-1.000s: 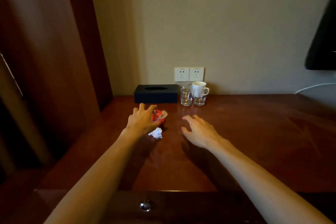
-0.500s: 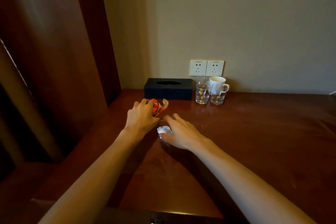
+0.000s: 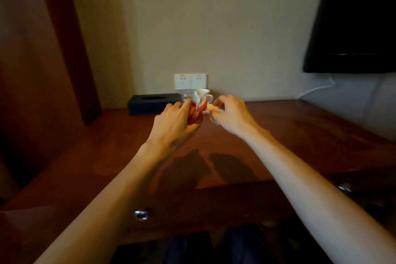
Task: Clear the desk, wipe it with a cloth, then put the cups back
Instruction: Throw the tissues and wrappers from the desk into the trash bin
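Note:
My left hand [image 3: 174,123] is raised above the dark wooden desk [image 3: 300,135] and grips a crumpled red and white wrapper [image 3: 197,110]. My right hand [image 3: 230,114] is raised beside it and pinches a small crumpled white tissue [image 3: 212,109]. The two hands are close together, almost touching. Behind them, at the wall, stand a white mug [image 3: 202,93] and a clear glass [image 3: 188,95], both partly hidden by my hands and the wrapper.
A black tissue box [image 3: 153,104] sits at the back left of the desk. Wall sockets [image 3: 190,81] are above the cups. A dark screen [image 3: 353,19] hangs at the upper right with a white cable below. Drawer knobs [image 3: 141,214] show on the desk front.
Both hands have lifted off the desk. My left hand has picked up the red wrapper, my right hand has picked up the white tissue, and they have come together in front of the cups.

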`<act>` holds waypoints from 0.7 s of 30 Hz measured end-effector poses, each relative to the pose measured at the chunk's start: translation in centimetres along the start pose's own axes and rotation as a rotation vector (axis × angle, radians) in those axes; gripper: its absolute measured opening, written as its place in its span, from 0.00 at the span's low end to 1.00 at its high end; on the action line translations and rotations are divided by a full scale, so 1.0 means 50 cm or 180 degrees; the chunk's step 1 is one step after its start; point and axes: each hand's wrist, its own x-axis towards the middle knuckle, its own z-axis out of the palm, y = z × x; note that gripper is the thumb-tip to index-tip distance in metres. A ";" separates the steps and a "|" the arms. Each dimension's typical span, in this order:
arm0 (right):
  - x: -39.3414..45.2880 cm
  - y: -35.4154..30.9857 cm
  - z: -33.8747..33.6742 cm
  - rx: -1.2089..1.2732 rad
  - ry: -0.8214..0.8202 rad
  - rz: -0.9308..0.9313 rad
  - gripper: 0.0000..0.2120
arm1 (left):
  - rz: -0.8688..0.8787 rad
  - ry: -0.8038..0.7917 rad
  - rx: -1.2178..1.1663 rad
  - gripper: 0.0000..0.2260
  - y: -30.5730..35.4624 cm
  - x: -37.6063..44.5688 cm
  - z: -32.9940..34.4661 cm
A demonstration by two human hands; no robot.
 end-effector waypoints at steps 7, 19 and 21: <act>-0.333 0.294 -0.322 -0.0482 0.0889 0.0914 0.03 | 0.0579 0.0086 -0.1419 0.17 0.434 -0.077 0.123; -0.920 0.737 -0.409 -0.0552 0.0548 0.3337 0.13 | 0.1345 -0.2493 -0.1649 0.18 0.996 -0.321 0.592; -0.976 0.789 -0.392 -0.0435 0.0418 0.3553 0.14 | 0.1363 -0.2745 -0.1414 0.21 1.040 -0.354 0.683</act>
